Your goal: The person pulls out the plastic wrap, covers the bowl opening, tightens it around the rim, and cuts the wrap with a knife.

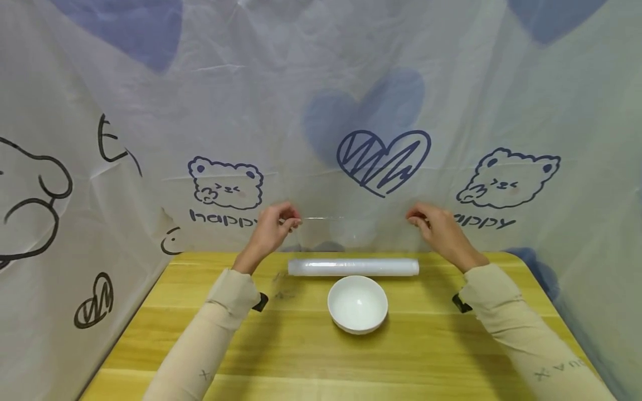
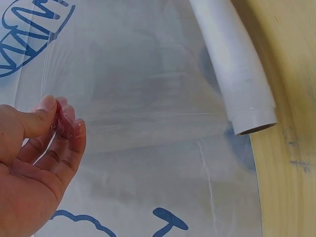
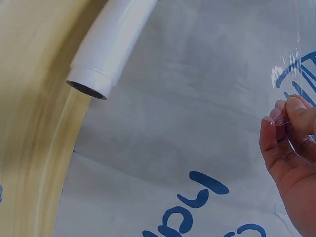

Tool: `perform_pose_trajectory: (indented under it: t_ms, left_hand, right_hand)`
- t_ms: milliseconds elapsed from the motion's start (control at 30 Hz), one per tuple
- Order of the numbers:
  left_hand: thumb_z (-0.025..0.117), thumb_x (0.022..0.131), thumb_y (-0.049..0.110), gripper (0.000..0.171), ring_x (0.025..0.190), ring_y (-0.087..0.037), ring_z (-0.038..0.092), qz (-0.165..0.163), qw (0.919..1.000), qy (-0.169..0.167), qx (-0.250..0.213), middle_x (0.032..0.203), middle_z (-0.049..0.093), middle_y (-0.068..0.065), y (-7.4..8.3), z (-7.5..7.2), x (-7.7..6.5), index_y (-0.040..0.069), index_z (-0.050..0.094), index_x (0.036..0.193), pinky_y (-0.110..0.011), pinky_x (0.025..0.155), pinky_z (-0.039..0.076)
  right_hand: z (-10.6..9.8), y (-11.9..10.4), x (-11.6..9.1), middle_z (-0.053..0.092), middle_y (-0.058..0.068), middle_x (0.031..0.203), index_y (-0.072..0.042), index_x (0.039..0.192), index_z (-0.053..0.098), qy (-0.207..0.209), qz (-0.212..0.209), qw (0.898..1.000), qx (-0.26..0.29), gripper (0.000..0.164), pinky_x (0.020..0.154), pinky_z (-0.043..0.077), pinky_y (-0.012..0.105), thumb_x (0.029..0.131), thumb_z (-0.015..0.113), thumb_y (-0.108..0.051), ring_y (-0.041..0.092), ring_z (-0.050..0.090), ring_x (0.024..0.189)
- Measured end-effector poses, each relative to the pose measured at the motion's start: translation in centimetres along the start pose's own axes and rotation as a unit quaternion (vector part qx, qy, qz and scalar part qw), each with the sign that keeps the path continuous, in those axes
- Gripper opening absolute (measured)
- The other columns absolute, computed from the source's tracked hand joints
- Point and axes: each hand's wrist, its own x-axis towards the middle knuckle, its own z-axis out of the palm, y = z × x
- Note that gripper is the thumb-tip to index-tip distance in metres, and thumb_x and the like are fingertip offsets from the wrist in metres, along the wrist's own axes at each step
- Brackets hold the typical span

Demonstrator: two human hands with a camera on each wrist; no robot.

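We pinch the film [image 2: 143, 91] with our left hand [image 1: 271, 227] and right hand [image 1: 440, 229], thumbs against fingers. It spans the gap between them and reaches the roll [image 1: 353, 268], which lies left to right along the table's far edge. Just nearer, we see the bowl [image 1: 358, 303] upright.

Two hands [image 1: 273, 225] [image 1: 442, 233], one clear film sheet [image 2: 123, 89], one roll [image 1: 353, 267], one bowl [image 1: 358, 303].
Also in frame: one wooden table [image 1: 301, 356], two sleeves [image 1: 200, 337] [image 1: 531, 328], two black wrist devices [image 1: 261, 302] [image 1: 460, 304], two bear drawings [image 1: 225, 185] [image 1: 509, 178], two "happy" prints [image 1: 223, 218] [image 1: 484, 221].
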Motion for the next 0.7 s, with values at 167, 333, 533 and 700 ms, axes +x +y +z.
perform_pose_trajectory:
  t_ms: [167, 333, 533, 700]
  left_hand:
    - [0.062, 0.089, -0.001, 0.005, 0.071, -0.025, 0.063, 0.004, 1.0, 0.001, -0.004, 0.083, 0.066, -0.014, 0.3, 0.0, 0.1, 0.003, 0.062, 0.085, -0.039, 0.062, 0.057]
    - [0.063, 0.089, 0.001, 0.005, 0.072, -0.028, 0.064, -0.001, 1.0, 0.008, 0.0, 0.082, 0.066, -0.012, 0.5, 0.0, 0.0, 0.003, 0.063, 0.084, -0.034, 0.061, 0.057]
    - [0.063, 0.089, 0.001, 0.005, 0.069, -0.019, 0.062, -0.003, 0.9999, 0.016, 0.003, 0.082, 0.067, -0.013, 0.9, -0.1, 0.0, 0.004, 0.063, 0.084, -0.039, 0.062, 0.057]
    - [0.063, 0.089, 0.0, 0.005, 0.068, -0.019, 0.061, 0.0, 0.9996, 0.026, 0.004, 0.082, 0.066, -0.014, 1.3, -0.2, -0.1, 0.003, 0.063, 0.084, -0.038, 0.062, 0.057]
  right_hand:
    - [-0.4, -0.1, 0.1, 0.066, 0.009, 0.09, -0.003, 0.094, 0.064, 0.003, 0.002, 1.0, -0.003, 0.006, 0.068, 0.054, 0.039, 0.093, 0.059, -0.002, 0.022, 0.061, 0.08]
    - [-0.6, -0.2, 0.1, 0.066, 0.009, 0.091, -0.003, 0.094, 0.064, 0.003, -0.006, 1.0, -0.001, 0.006, 0.067, 0.054, 0.039, 0.092, 0.058, -0.001, 0.022, 0.062, 0.08]
    - [-0.7, -0.2, 0.1, 0.066, 0.008, 0.09, -0.004, 0.094, 0.064, 0.005, -0.004, 1.0, -0.003, 0.006, 0.066, 0.054, 0.037, 0.092, 0.059, -0.001, 0.021, 0.061, 0.079]
    - [-1.0, -0.5, 0.1, 0.066, 0.008, 0.09, -0.004, 0.094, 0.064, 0.01, -0.006, 1.0, 0.0, 0.006, 0.066, 0.054, 0.037, 0.092, 0.059, -0.002, 0.021, 0.061, 0.079]
